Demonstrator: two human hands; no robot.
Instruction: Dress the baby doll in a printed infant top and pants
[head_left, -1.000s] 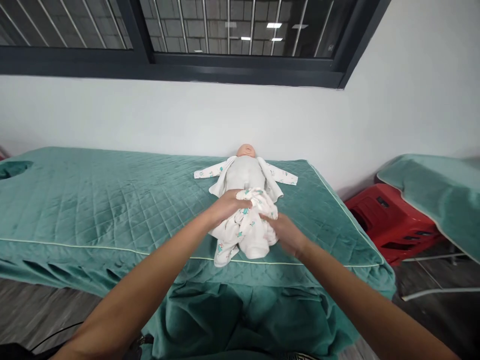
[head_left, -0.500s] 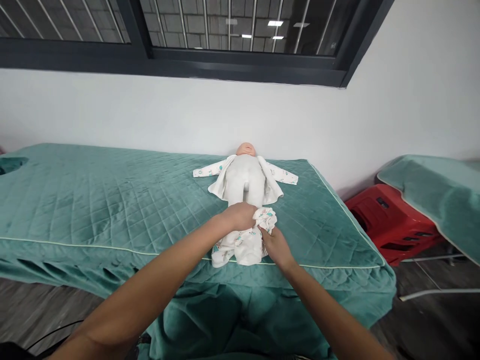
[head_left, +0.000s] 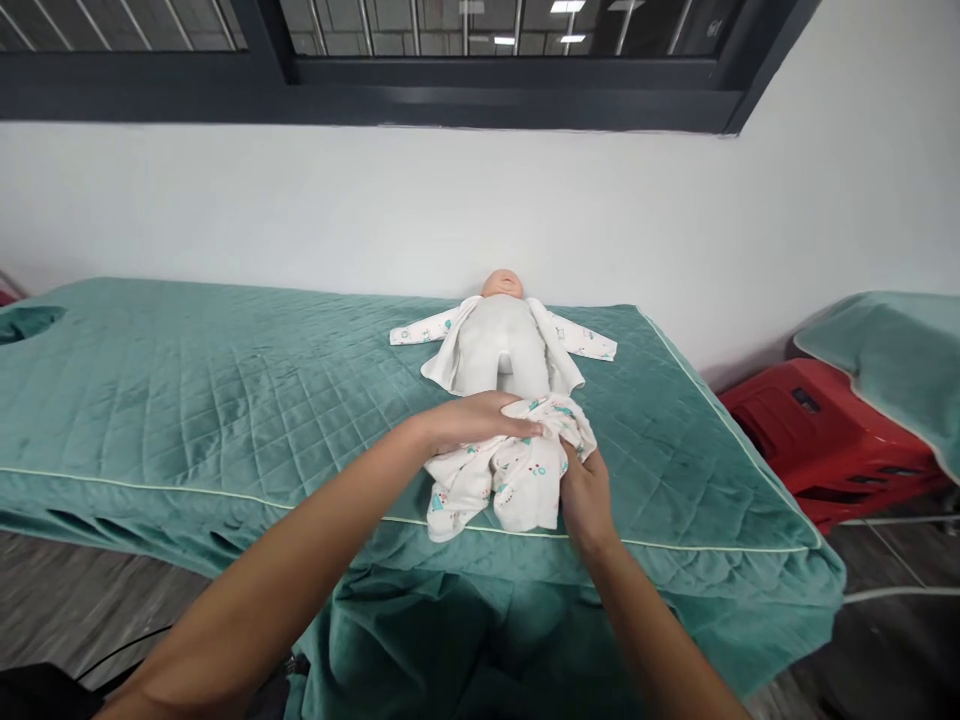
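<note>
A baby doll (head_left: 501,335) lies on its back on the green quilted bed (head_left: 187,390), head toward the wall, with an open white printed top (head_left: 577,340) spread under its arms. Printed white baby trousers (head_left: 495,475) are bunched over the doll's legs near the bed's front edge. My left hand (head_left: 469,420) rests on the upper edge of the trousers, fingers stretched over the cloth and gripping it. My right hand (head_left: 585,495) is closed on the right side of the trousers, pinching the fabric.
A white wall and a dark-framed window rise behind the bed. To the right stand a red plastic stool (head_left: 817,430) and a second green-covered bed (head_left: 892,360). A face hole (head_left: 26,325) opens at the bed's far left. Wooden floor lies below.
The trousers have been pulled down off the doll's torso toward its legs, baring the waist. Both hands shifted nearer me, and the view panned slightly right and down.
</note>
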